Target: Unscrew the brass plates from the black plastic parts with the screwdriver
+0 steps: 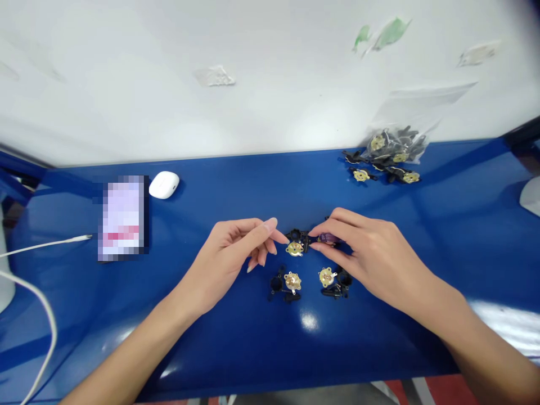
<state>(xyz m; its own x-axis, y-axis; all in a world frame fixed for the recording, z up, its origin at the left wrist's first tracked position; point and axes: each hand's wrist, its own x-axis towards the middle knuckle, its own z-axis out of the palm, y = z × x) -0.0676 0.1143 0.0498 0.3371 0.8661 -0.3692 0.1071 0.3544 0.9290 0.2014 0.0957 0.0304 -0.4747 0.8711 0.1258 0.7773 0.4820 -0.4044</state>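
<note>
Near the middle of the table my left hand (236, 253) has its fingers apart, the index fingertip close to a small brass-coloured disc with lugs (295, 248); whether it touches is unclear. Just behind that disc is a black plastic ring-shaped part (295, 234). My right hand (371, 247) has thumb and index fingertip almost together at a small black piece (306, 243). Under its fingers shows something purple and dark (328, 238), mostly covered. Closer to me lie two more groups: a brass disc (292, 282) with black parts (277, 283), and another disc (326, 276) beside black parts (343, 278).
At the back right, a clear plastic bag (405, 135) holds similar parts, with several loose ones (361, 175) before it. On the left are a phone-like device with a blurred screen (122, 216), a white earbud case (164, 184) and a white cable (50, 243). A white wall (270, 112) stands behind.
</note>
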